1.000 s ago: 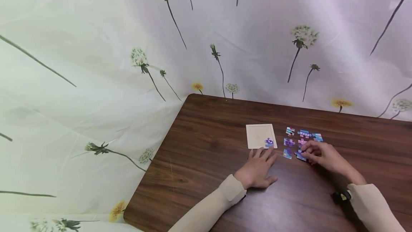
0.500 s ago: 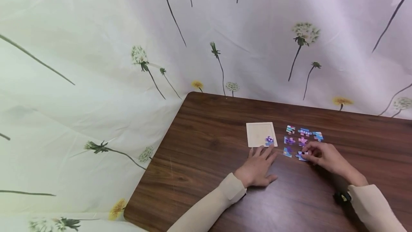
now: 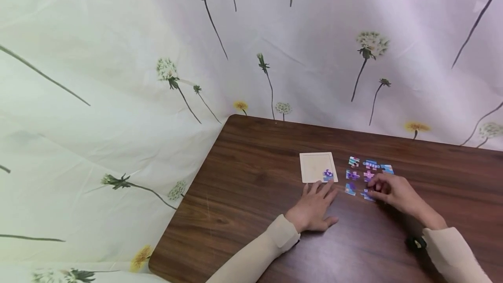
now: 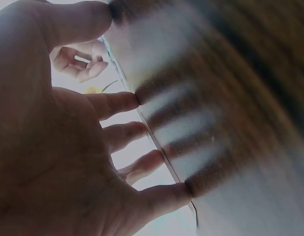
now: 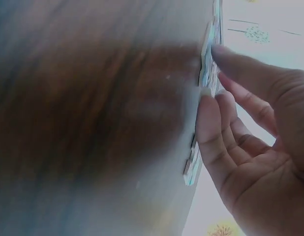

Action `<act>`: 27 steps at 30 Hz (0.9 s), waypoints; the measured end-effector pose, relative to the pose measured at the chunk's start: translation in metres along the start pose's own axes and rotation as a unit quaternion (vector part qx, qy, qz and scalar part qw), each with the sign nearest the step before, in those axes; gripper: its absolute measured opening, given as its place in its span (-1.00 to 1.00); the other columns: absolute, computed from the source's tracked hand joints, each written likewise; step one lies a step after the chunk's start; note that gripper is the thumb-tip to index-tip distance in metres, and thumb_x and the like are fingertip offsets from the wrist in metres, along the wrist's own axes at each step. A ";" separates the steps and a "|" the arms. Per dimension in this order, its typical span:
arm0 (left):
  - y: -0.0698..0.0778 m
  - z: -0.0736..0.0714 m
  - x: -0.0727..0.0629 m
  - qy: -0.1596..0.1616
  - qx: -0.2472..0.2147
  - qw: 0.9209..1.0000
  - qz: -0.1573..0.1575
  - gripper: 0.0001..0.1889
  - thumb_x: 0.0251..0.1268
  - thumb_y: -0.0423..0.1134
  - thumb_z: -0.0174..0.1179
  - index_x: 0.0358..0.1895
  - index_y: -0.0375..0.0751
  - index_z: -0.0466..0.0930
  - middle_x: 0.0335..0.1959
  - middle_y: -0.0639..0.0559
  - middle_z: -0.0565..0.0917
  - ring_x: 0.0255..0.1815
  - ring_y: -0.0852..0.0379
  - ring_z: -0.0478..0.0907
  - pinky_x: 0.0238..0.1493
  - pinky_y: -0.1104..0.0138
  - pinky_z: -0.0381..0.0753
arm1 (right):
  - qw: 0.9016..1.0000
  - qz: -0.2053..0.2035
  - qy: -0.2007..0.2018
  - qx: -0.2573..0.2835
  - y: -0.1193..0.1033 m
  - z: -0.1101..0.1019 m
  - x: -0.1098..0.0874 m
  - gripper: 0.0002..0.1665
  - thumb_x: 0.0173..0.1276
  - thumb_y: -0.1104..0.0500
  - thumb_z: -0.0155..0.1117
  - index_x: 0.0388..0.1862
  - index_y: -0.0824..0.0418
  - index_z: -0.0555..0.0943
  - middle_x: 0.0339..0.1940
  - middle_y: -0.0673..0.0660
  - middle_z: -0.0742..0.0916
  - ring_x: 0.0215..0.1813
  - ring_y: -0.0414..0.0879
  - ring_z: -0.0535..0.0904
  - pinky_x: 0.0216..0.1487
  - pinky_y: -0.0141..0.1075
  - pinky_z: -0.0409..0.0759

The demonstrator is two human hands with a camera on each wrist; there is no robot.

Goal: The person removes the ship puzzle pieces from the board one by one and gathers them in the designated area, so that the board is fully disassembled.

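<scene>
My left hand [image 3: 313,208] lies spread on the table, fingertips at the near edge of a pale square puzzle tray [image 3: 312,167]. In the left wrist view its fingers [image 4: 123,102] are straight and apart. One purple and blue jigsaw piece [image 3: 328,175] sits in the tray's near right corner. To the right, my right hand [image 3: 401,194] has its thumb and index finger at a blue jigsaw piece [image 3: 365,195] low on the table, pinching it and partly hiding it. In the right wrist view that piece [image 5: 206,66] shows between thumb and index finger, the other fingers curled.
Other jigsaw pieces lie in rough rows right of the tray, among them a striped one [image 3: 353,161], a long one [image 3: 371,164], a purple one [image 3: 352,175] and a pink one [image 3: 368,175]. A flowered curtain [image 3: 314,47] hangs behind the brown table [image 3: 243,174].
The whole head view shifts slightly. My right hand stays at the blue piece but moves a little, covering more of it and of the far right piece. My left hand stays in place.
</scene>
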State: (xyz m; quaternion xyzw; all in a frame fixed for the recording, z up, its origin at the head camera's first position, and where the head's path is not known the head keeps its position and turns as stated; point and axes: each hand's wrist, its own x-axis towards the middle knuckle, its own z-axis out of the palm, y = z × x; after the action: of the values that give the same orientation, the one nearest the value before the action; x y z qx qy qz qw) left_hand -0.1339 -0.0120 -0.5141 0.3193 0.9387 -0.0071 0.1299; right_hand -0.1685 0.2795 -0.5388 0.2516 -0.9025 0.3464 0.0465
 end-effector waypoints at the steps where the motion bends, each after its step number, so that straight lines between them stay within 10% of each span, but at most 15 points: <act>1: 0.000 0.000 0.000 0.000 -0.002 1.000 0.000 -0.17 0.50 0.33 0.04 0.70 0.12 0.08 0.77 0.13 -0.07 0.72 -0.01 0.06 0.66 -0.03 0.18 | 1.000 -0.004 0.003 0.000 -0.001 0.001 0.002 -0.75 0.22 0.33 0.57 -0.26 0.06 0.68 -0.45 -0.14 0.61 -0.45 -0.46 0.42 -0.49 -0.43 0.49; 27: -0.002 0.003 0.000 -0.018 -0.016 1.000 -0.011 -0.19 0.51 0.36 0.00 0.70 0.20 0.03 0.77 0.27 -0.23 0.77 0.01 -0.06 0.69 0.00 0.14 | 0.999 0.015 -0.044 0.016 -0.021 0.028 0.089 -0.94 0.49 0.23 0.36 -0.15 0.14 0.75 -0.19 0.00 0.78 -0.17 -0.25 0.66 -0.10 -0.24 0.68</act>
State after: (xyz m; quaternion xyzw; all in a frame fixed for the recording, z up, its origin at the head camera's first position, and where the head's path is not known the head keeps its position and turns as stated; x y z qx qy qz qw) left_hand -0.1345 -0.0135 -0.5175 0.3066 0.9396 0.0009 0.1521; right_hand -0.2327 0.2108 -0.5242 0.2539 -0.9017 0.3499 -0.0022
